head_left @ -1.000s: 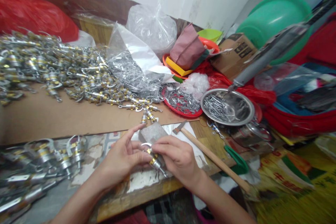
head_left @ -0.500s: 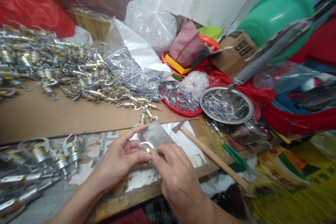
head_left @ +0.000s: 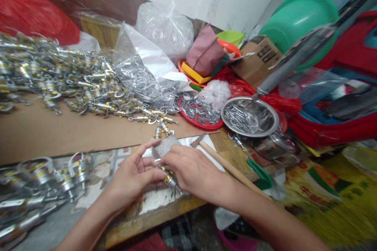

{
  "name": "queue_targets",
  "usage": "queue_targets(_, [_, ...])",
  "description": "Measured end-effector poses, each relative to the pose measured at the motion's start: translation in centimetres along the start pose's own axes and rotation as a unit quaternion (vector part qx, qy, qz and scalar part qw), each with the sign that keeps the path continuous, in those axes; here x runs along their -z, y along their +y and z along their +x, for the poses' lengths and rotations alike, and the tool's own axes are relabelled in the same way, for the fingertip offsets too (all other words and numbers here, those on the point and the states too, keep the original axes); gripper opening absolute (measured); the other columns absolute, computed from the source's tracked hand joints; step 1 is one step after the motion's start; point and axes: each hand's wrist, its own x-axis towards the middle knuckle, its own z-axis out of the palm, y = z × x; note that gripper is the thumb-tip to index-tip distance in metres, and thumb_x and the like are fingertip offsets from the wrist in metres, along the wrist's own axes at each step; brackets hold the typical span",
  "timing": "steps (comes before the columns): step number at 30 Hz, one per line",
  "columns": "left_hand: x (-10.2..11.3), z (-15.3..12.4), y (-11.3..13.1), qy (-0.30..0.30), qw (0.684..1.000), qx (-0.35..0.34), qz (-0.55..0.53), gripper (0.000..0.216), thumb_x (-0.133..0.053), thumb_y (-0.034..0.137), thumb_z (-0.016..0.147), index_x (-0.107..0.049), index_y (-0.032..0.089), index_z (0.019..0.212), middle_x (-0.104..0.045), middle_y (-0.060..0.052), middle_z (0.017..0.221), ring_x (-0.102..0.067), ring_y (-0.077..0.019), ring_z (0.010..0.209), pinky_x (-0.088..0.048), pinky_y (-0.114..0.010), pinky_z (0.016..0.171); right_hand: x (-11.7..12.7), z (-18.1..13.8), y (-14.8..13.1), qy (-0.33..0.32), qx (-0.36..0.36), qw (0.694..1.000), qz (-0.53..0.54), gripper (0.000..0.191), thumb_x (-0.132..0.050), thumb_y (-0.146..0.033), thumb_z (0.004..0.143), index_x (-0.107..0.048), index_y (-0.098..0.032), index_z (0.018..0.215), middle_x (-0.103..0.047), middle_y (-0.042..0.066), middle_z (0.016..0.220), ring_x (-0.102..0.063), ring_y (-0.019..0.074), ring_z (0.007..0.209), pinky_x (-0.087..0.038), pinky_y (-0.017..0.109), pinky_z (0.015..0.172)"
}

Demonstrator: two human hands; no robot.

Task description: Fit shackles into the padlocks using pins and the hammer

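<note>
My left hand (head_left: pixel 132 174) is closed, thumb and fingers pinching a silver-and-gold metal hook fitting (head_left: pixel 171 181) by its upper end. Over the same piece bends my right hand (head_left: pixel 196 168), its fingers closed at the curved hook; its fingertips are partly hidden. The fitting tilts, its lower end pointing down to the right above the bench edge. Just behind the hands stands a grey metal block (head_left: pixel 166 147), partly covered by them. A hammer (head_left: pixel 216 155) with a wooden handle lies right of the block, the handle passing behind my right forearm.
Finished-looking fittings heap on the cardboard (head_left: pixel 73 131) at the back left; more lie at the front left (head_left: pixel 44 176). Small metal parts fill a clear bag (head_left: pixel 135 76), a red plate (head_left: pixel 203 125) and a steel bowl (head_left: pixel 275 121). A grey-handled tool (head_left: pixel 291 59) slants above the bowl.
My right hand has turned and moved up to the hook end, its forearm now slanting in from the lower right. More of the fitting's body shows. The view has shifted slightly.
</note>
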Motion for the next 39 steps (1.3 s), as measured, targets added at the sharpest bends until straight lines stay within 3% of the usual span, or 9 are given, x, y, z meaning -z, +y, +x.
queue_targets(5, [0.0, 0.1, -0.1, 0.005, 1.000, -0.004, 0.009, 0.081, -0.073, 0.011, 0.055, -0.034, 0.016, 0.125, -0.066, 0.002, 0.060, -0.062, -0.0155, 0.054, -0.049, -0.027, 0.054, 0.0, -0.3, 1.0, 0.059, -0.128, 0.965, 0.220, 0.007, -0.058, -0.010, 0.075, -0.064, -0.013, 0.078, -0.062, 0.000, 0.071, -0.054, 0.0103, 0.065, -0.039, 0.021, 0.061])
queue_targets(8, [0.1, 0.1, -0.3, 0.006, 1.000, -0.005, 0.014, 0.080, -0.074, 0.011, 0.055, -0.035, 0.018, 0.125, -0.066, 0.003, 0.059, -0.063, -0.0165, 0.055, -0.049, -0.028, 0.054, 0.4, -0.1, 1.1, 0.017, -0.203, 0.920, 0.334, 0.005, -0.061, -0.013, 0.072, -0.066, -0.013, 0.074, -0.061, -0.002, 0.062, -0.052, 0.0081, 0.055, -0.037, 0.018, 0.051])
queue_targets(12, [0.2, 0.2, -0.4, 0.006, 1.000, -0.005, 0.014, 0.081, -0.074, 0.012, 0.054, -0.036, 0.019, 0.125, -0.068, 0.002, 0.062, -0.065, -0.0177, 0.058, -0.051, -0.029, 0.057, 0.3, 0.4, 1.0, -0.021, -0.188, 0.942, 0.277, 0.007, -0.063, -0.014, 0.070, -0.070, -0.014, 0.072, -0.064, -0.001, 0.061, -0.053, 0.0082, 0.055, -0.035, 0.018, 0.051])
queue_targets(20, [-0.1, 0.1, 0.2, 0.006, 1.000, -0.001, 0.019, 0.083, -0.074, 0.013, 0.055, -0.033, 0.017, 0.126, -0.069, 0.001, 0.062, -0.066, -0.0187, 0.058, -0.053, -0.031, 0.058, -2.0, 0.6, 1.1, 0.088, -0.139, 0.949, 0.270, 0.015, -0.067, -0.022, 0.070, -0.072, -0.017, 0.083, -0.066, 0.001, 0.062, -0.054, 0.0099, 0.053, -0.039, 0.020, 0.050])
queue_targets(24, [-0.1, 0.0, 0.1, 0.017, 0.999, -0.001, 0.030, 0.083, -0.074, 0.013, 0.054, -0.034, 0.017, 0.126, -0.068, 0.001, 0.062, -0.065, -0.0172, 0.055, -0.053, -0.029, 0.055, -1.6, -1.5, 1.9, 0.226, -0.103, 0.928, 0.278, 0.010, -0.061, -0.016, 0.075, -0.070, -0.016, 0.080, -0.065, 0.003, 0.072, -0.059, 0.0122, 0.069, -0.046, 0.023, 0.064])
queue_targets(27, [-0.2, -0.1, 0.2, 0.027, 0.999, -0.001, 0.023, 0.080, -0.074, 0.010, 0.054, -0.036, 0.017, 0.125, -0.068, 0.001, 0.063, -0.063, -0.0146, 0.053, -0.053, -0.027, 0.053, -1.0, -4.9, 4.4, 0.316, -0.199, 0.914, 0.157, 0.015, -0.056, -0.022, 0.080, -0.065, -0.016, 0.091, -0.062, 0.006, 0.088, -0.058, 0.0161, 0.082, -0.046, 0.028, 0.071])
queue_targets(30, [-0.3, -0.2, 0.3, 0.031, 0.999, 0.002, 0.020, 0.080, -0.073, 0.009, 0.054, -0.037, 0.016, 0.124, -0.068, 0.002, 0.062, -0.064, -0.0146, 0.052, -0.053, -0.026, 0.053, -1.2, -8.4, 7.5, 0.180, -0.289, 0.940, -0.004, 0.040, -0.062, -0.032, 0.074, -0.057, -0.016, 0.110, -0.059, 0.011, 0.097, -0.056, 0.0240, 0.091, -0.045, 0.037, 0.077])
queue_targets(33, [-0.3, -0.2, 0.3, 0.038, 0.999, 0.002, 0.020, 0.080, -0.074, 0.009, 0.053, -0.038, 0.017, 0.124, -0.068, 0.002, 0.062, -0.064, -0.0148, 0.053, -0.053, -0.026, 0.053, -1.8, -10.3, 8.9, 0.045, -0.317, 0.946, -0.043, 0.033, -0.052, -0.032, 0.082, -0.056, -0.015, 0.109, -0.061, 0.009, 0.093, -0.059, 0.0239, 0.089, -0.046, 0.036, 0.076])
queue_targets(39, [-0.2, -0.1, 0.3, 0.029, 0.999, 0.000, 0.019, 0.081, -0.074, 0.008, 0.054, -0.036, 0.016, 0.126, -0.067, 0.002, 0.063, -0.064, -0.0148, 0.054, -0.054, -0.029, 0.055, -0.3, -9.7, 5.0, 0.157, -0.235, 0.958, 0.046, 0.031, -0.052, -0.027, 0.083, -0.052, -0.018, 0.113, -0.062, 0.007, 0.105, -0.060, 0.0192, 0.093, -0.048, 0.030, 0.077])
